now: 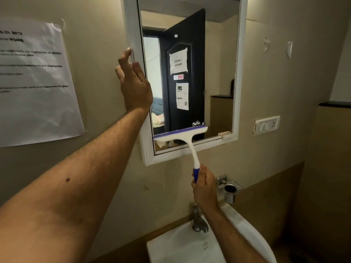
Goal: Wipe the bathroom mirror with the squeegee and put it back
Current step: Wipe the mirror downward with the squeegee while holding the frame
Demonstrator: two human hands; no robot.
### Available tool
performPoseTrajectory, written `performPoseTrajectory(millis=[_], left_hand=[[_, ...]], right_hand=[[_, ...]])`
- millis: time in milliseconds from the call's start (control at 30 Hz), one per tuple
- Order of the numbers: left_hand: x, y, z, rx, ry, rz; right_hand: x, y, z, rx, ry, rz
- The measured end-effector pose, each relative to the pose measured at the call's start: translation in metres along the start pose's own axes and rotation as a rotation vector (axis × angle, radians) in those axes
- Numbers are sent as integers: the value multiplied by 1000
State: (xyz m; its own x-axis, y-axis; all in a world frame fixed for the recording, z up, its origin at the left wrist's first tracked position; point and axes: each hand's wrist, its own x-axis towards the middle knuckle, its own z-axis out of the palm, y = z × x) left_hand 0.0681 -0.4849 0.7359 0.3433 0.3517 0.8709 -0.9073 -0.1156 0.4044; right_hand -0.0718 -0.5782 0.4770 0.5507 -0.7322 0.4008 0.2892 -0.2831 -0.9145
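Rectangular wall mirror in a white plastic frame [239, 73]: mounted on a beige wall, glass reflecting a dark door with paper notices taped to it.

White plastic squeegee with a purple rubber blade and purple-ended handle [181, 134]: blade laid against the lower part of the glass, just above the bottom frame rail, tilted with its right end higher than its left; handle runs down and to the right across the frame.

Right hand [204, 185]: below the mirror, fingers curled tight around the purple end of the squeegee handle.

Left hand [133, 81]: raised at the left frame edge, fingers loosely spread and holding nothing; fingertips touch or lie just beside the frame, which one cannot be told.

White ceramic basin [182, 245]: directly below, with a dull metal tap [198, 221] at its back edge.

Chrome wall-mounted cup holder [228, 188]: on the wall just right of the right hand.

White switch plate [266, 125]: on the wall right of the mirror's lower corner.

Printed white paper sheet [36, 82]: taped to the wall left of the mirror; text blurred.
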Motion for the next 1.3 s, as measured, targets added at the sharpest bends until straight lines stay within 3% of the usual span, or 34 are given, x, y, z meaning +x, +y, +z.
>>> performPoseTrajectory(millis=[400, 700, 1067, 1300], left_hand=[[0, -1, -1, -19, -9, -7], [-1, 0, 0, 1, -3, 0], [4, -5, -1, -37, 3, -13], [4, -6, 0, -64, 18, 2]], right_hand=[[11, -25, -2, 13, -25, -3], [-15, 15, -13, -13, -47, 57], [52, -84, 15, 134, 22, -69], [64, -92, 27, 177, 9, -61]])
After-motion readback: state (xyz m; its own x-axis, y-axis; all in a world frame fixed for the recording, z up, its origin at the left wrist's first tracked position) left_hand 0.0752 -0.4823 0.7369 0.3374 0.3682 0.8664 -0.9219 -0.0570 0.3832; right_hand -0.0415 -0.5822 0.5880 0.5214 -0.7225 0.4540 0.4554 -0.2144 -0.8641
